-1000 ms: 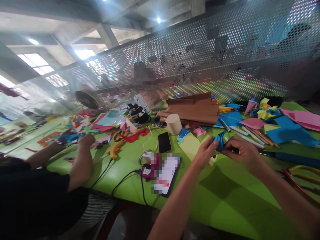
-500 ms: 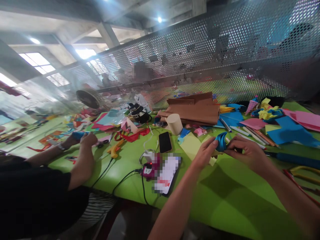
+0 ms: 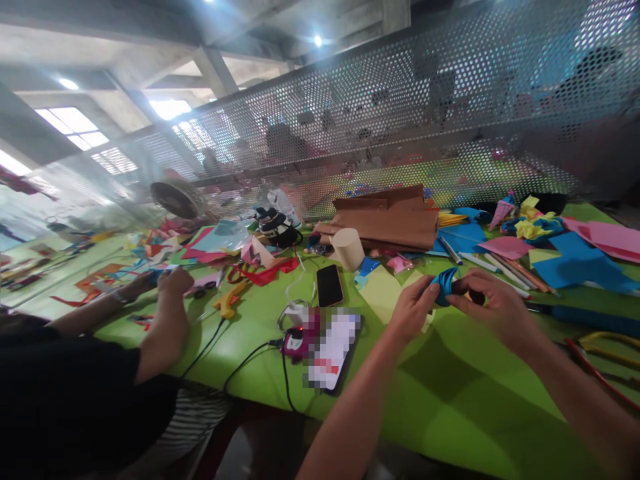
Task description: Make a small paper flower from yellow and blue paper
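A small folded piece of blue paper (image 3: pixel 445 285) is pinched between both my hands above the green table (image 3: pixel 450 400). My left hand (image 3: pixel 411 312) grips its left side with thumb and fingers closed. On its right side my right hand (image 3: pixel 493 308) is closed too, fingertips pressed to the paper. A pale yellow paper sheet (image 3: pixel 383 291) lies on the table just behind my left hand.
A co-worker in a dark shirt sits at the left, hands (image 3: pixel 170 280) on paper scraps. Two phones (image 3: pixel 329 285), cables, a yellow glue gun (image 3: pixel 227 301), a beige roll (image 3: pixel 348 248), brown card (image 3: pixel 395 217), pencils (image 3: pixel 505 270) and coloured sheets (image 3: pixel 580 263) cover the table. A perforated metal screen (image 3: pixel 400 120) stands behind.
My hands have turned the blue paper a little and lifted it slightly. The co-worker's hands shifted over the scraps at the left.
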### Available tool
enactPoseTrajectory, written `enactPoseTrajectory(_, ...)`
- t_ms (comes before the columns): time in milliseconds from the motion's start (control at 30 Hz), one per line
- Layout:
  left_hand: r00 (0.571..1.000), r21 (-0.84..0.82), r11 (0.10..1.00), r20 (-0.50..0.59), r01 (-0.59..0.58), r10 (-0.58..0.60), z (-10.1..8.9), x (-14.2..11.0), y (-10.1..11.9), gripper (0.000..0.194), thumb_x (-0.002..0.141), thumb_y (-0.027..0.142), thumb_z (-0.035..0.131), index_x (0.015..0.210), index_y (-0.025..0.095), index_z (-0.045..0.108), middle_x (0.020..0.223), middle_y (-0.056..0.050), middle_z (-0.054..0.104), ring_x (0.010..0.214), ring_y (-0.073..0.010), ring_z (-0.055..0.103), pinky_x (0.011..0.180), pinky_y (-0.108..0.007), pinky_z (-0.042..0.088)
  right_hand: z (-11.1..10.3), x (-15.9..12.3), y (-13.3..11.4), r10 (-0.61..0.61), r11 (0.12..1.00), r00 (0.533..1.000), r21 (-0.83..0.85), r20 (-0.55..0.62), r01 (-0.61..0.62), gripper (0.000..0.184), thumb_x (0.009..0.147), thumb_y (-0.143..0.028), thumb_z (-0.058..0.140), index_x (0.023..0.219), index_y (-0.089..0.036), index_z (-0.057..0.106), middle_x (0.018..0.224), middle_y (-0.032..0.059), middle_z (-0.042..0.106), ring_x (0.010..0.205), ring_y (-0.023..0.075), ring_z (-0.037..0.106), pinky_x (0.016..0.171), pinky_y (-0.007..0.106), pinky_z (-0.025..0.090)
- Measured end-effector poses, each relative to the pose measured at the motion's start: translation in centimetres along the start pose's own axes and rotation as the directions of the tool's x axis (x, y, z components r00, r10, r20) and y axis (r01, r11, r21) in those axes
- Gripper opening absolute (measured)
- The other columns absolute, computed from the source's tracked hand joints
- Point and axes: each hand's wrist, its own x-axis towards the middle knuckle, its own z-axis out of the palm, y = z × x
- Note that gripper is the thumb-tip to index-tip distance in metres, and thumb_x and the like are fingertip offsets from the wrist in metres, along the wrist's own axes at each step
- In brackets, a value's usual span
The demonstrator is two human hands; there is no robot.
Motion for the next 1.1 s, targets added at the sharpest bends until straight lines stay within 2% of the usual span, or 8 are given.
enactPoseTrajectory(100,1.000,-0.005,1.000,-0.004,0.021,-0.021,0.0,0.0,0.0,0.054,0.090,0.068,0.059,0.098,0.016,0.067,0.081,-0.001,0.052,0.073,-0.0119,0.050,0.060,-0.022,0.046,0.2,0.1,0.6,-0.063,0.998,0.998,0.016,0.028,0.063,0.013,0.092,-0.034,0.071,0.084,-0.025,0.073,0.093,0.0045,0.065,0.080,0.0193,0.060,0.069,0.033,0.047)
enactPoseTrajectory(267,0.999,-0.079,0.996,0.010,0.050,-0.049,0.1,0.1,0.0,0.057,0.087,0.070,0.062,0.098,0.015,0.067,0.079,0.000,0.051,0.066,-0.0098,0.048,0.057,-0.022,0.046,0.0,0.5,1.1,-0.106,0.992,0.994,0.070,-0.002,0.105,0.018,0.087,-0.032,0.078,0.075,-0.022,0.068,0.084,0.0032,0.062,0.075,0.0183,0.058,0.068,0.033,0.047)
enactPoseTrajectory(400,0.996,-0.153,0.984,0.008,0.089,-0.089,0.2,0.1,0.1,0.062,0.082,0.073,0.066,0.101,0.013,0.067,0.076,0.001,0.050,0.063,-0.0096,0.049,0.055,-0.023,0.047,-0.4,0.7,1.0,-0.107,0.989,0.994,0.105,0.035,0.103,0.021,0.086,-0.035,0.079,0.073,-0.021,0.071,0.082,0.0033,0.062,0.074,0.0188,0.059,0.068,0.032,0.047)
enactPoseTrajectory(600,0.997,-0.202,0.977,0.055,0.069,-0.059,0.1,0.1,0.6,0.054,0.086,0.069,0.064,0.088,0.014,0.062,0.072,0.002,0.049,0.061,-0.0098,0.050,0.055,-0.023,0.047,-0.9,0.7,0.6,-0.088,0.990,0.991,0.118,0.104,0.076,0.020,0.089,-0.037,0.075,0.075,-0.023,0.074,0.086,0.0046,0.065,0.080,0.0212,0.062,0.074,0.034,0.050)
enactPoseTrajectory(733,0.995,-0.232,0.970,0.077,0.072,-0.056,-0.1,0.2,0.6,0.052,0.088,0.064,0.063,0.101,0.014,0.067,0.077,-0.001,0.057,0.064,-0.0118,0.055,0.056,-0.024,0.049,-1.3,0.7,0.5,-0.101,0.993,0.987,0.077,0.122,0.092,0.015,0.090,-0.036,0.074,0.079,-0.026,0.077,0.088,0.0045,0.067,0.083,0.0220,0.064,0.077,0.037,0.051)
enactPoseTrajectory(833,0.994,-0.241,0.967,0.085,0.083,-0.064,-0.2,0.2,0.5,0.051,0.088,0.059,0.065,0.112,0.014,0.068,0.083,-0.002,0.059,0.066,-0.0122,0.056,0.057,-0.025,0.051,-1.3,0.7,0.5,-0.119,0.992,0.987,0.052,0.109,0.114,0.018,0.089,-0.041,0.074,0.079,-0.027,0.077,0.089,0.0049,0.068,0.084,0.0226,0.065,0.077,0.038,0.053)
enactPoseTrajectory(1100,0.992,-0.226,0.971,0.113,0.081,-0.056,-0.2,0.1,0.5,0.048,0.091,0.054,0.062,0.120,0.016,0.066,0.092,-0.003,0.060,0.070,-0.0121,0.057,0.059,-0.024,0.052,-1.3,0.6,0.3,-0.138,0.990,0.983,-0.009,0.125,0.140,0.019,0.091,-0.040,0.071,0.080,-0.025,0.073,0.089,0.0045,0.066,0.082,0.0212,0.062,0.072,0.035,0.051)
